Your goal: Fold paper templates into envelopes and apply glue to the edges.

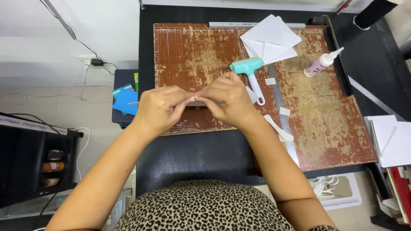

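Observation:
My left hand [160, 107] and my right hand [227, 100] meet over the front part of a worn brown cutting board [197, 55]. Between their fingertips they pinch a small thin white strip [193, 99], held level just above the board. A thin pale piece sticks out to the left of my left hand; what it is stays unclear. A teal roller with a white handle [250, 70] lies just beyond my right hand. Most of the strip is hidden by my fingers.
A stack of white folded paper [270, 38] lies at the board's far edge. A glue bottle [321, 64] lies on its side at right. A white spatula-like tool [278, 128], a metal ruler [280, 107], small paper scraps, white sheets [391, 139] and blue cards [125, 100] surround the board.

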